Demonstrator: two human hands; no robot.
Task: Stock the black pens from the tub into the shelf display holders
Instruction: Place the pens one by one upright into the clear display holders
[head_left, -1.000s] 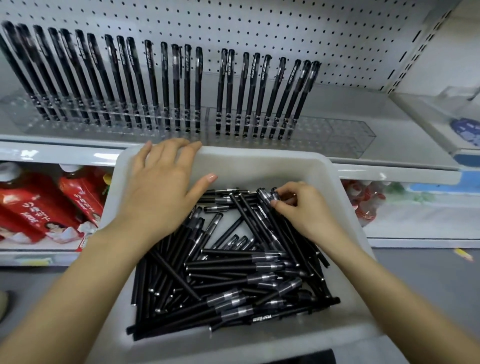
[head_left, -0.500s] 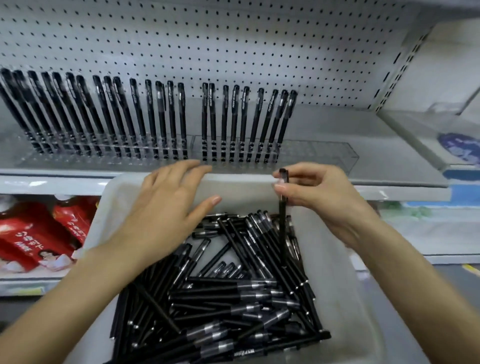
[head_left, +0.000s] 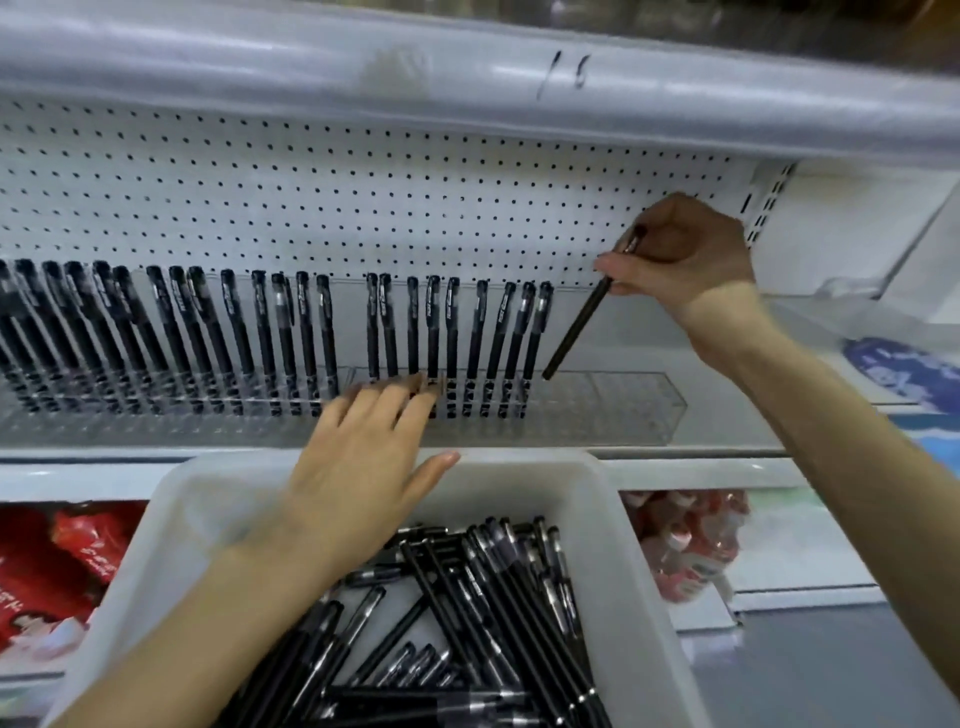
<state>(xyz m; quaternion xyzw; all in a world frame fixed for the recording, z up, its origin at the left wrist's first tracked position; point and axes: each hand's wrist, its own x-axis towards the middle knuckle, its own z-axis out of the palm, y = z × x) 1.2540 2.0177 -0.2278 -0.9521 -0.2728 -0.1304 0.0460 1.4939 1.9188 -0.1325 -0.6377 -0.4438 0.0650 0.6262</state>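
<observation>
One pen (head_left: 582, 322) pinched in my right grip (head_left: 680, 254): slim, black, tilted, tip just above the next free slot of the clear holder (head_left: 639, 405) near the shelf's right end. Left grip (head_left: 358, 457) flat, fingers apart, at the holder's front. Risk: angled entry misses the slot and knocks the racked pens (head_left: 530, 332).

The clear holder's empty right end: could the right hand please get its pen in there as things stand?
Probably yes: the right hand holds the pen tilted, tip just above the clear holder, at its empty end; nothing lies between.
</observation>
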